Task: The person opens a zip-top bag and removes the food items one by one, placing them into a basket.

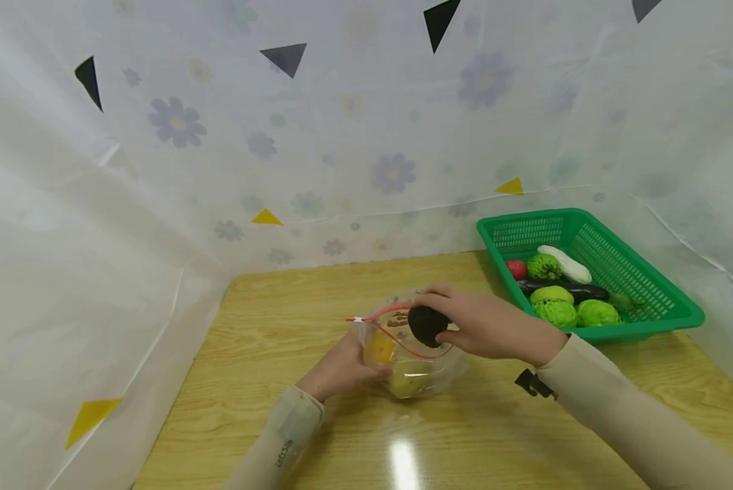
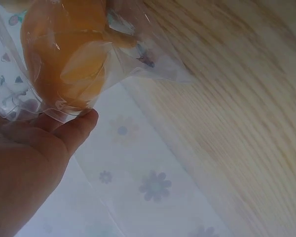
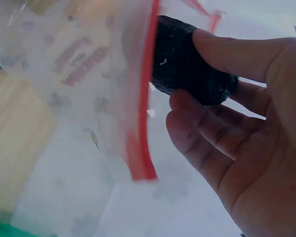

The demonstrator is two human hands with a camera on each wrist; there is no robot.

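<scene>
A clear zip bag (image 1: 427, 371) with a red seal and a white slider stands open-mouthed over the table. My left hand (image 1: 341, 367) holds its left side, thumb across the front. Through the plastic show an orange fruit or vegetable (image 2: 64, 54) and a yellow piece (image 1: 405, 384) lower down. With thumb and fingers, my right hand (image 1: 495, 327) grips a dark, wrinkled avocado (image 3: 187, 61) at the bag's mouth. In the right wrist view the avocado's far end is partly behind the red seal (image 3: 150, 94).
At the right of the wooden table (image 1: 268, 340) sits a green basket (image 1: 660, 292). Inside lie a dark eggplant (image 1: 574, 290), a white vegetable (image 1: 565, 264), a red piece (image 1: 516, 269) and several green vegetables. Flowered plastic sheeting (image 1: 341, 150) walls the table's back and sides.
</scene>
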